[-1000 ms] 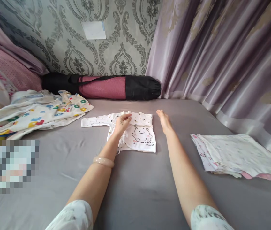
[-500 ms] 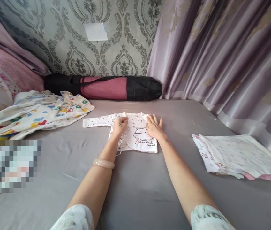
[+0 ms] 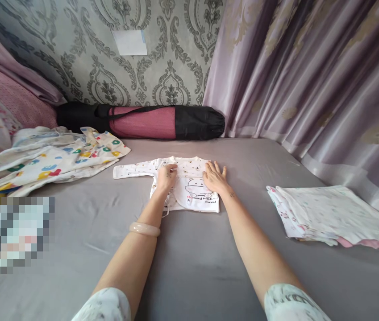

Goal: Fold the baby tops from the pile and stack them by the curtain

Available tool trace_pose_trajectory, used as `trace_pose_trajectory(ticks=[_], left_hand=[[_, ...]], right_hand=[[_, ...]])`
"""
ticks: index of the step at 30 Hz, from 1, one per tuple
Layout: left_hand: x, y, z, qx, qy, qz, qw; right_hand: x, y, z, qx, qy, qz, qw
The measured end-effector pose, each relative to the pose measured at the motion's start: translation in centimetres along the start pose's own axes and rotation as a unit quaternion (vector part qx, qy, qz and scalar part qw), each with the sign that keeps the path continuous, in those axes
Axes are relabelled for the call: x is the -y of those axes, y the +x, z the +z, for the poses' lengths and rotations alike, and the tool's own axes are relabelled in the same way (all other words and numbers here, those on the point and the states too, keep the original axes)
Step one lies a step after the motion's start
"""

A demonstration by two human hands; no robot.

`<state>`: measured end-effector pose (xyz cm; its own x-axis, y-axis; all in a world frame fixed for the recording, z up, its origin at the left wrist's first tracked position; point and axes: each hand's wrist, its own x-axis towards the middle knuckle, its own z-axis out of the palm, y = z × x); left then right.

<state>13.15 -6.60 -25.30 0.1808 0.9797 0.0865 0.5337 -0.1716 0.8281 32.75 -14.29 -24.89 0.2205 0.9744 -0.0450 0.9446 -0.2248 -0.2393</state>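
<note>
A small white baby shirt [image 3: 196, 200] with a cartoon animal print lies flat on the grey sheet [image 3: 189, 258]. One sleeve stretches out to the left; no sleeve shows on the right side. My left hand [image 3: 167, 175] rests on the shirt's upper left part, its fingers bent and closed near the chest; whether cloth is pinched in them is too small to tell. My right hand [image 3: 215, 177] lies flat with spread fingers on the shirt's upper right edge. A pale bangle [image 3: 144, 229] circles my left forearm.
A rolled mat in a black and pink bag [image 3: 142, 122] lies along the wall. Crumpled printed cloths [image 3: 55, 156] are at the left, near a blurred-out item [image 3: 18, 236]. Folded cloths [image 3: 339, 214] lie at the right, below a purple curtain [image 3: 259, 67].
The view has shifted slightly, so the surroundings appear a little farther left. Both hands keep nearly the same pose on the shirt.
</note>
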Motion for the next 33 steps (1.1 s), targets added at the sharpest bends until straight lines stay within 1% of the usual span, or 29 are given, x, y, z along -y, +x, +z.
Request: trace_pose_trajectory(ticks=[3,6,8,10,11,13,17,19,22,25,27,29,31,33], left_hand=[[0.2,0.3,0.2,0.007,0.033,0.034,0.999],[0.4,0.4,0.4,0.013,0.068,0.092,0.993],[0.4,0.3,0.3,-0.003,0.09,0.115,0.989],[0.2,0.2,0.1,-0.02,0.102,0.124,0.987],[0.1,0.1,-0.1,-0.019,0.103,0.125,0.987],[-0.1,-0.2,-0.5,0.004,0.101,0.125,0.987],[-0.4,-0.9,-1.4,0.073,0.12,0.107,0.984],[-0.4,-1.2,-1.5,0.092,0.131,0.104,0.982],[-0.2,-1.2,-1.6,0.095,0.136,0.108,0.98],[0.1,-1.1,-1.5,0.094,0.139,0.107,0.98],[0.2,-0.9,-1.6,0.096,0.137,0.103,0.981],[0.2,-0.7,-1.7,0.096,0.13,0.099,0.982],[0.1,-0.5,-1.9,0.09,0.12,0.096,0.984],[0.1,-0.3,-2.2,0.082,0.114,0.09,0.986]], right_hand=[[-0.1,0.2,0.0,0.007,0.004,0.005,1.0],[0.1,0.4,-0.5,0.025,0.001,0.012,1.0],[0.5,0.4,-1.0,0.017,-0.019,-0.004,1.0],[1.1,0.5,-1.4,-0.002,-0.038,-0.04,0.998],[1.4,0.6,-1.5,-0.008,-0.042,-0.056,0.997],[1.9,0.8,-1.3,-0.005,-0.044,-0.067,0.997],[2.0,1.3,0.0,0.009,-0.045,-0.025,0.999],[1.8,1.5,0.6,0.009,-0.043,-0.016,0.999],[1.5,1.6,0.8,0.012,-0.042,-0.017,0.999],[1.5,1.7,0.2,0.029,-0.044,-0.015,0.999],[1.9,1.8,-0.3,0.042,-0.044,-0.006,0.998],[2.6,1.8,-0.9,0.035,-0.042,0.0,0.998],[3.7,1.6,-1.1,0.015,-0.034,-0.024,0.999],[4.9,1.3,-0.9,0.009,-0.016,-0.081,0.997]])
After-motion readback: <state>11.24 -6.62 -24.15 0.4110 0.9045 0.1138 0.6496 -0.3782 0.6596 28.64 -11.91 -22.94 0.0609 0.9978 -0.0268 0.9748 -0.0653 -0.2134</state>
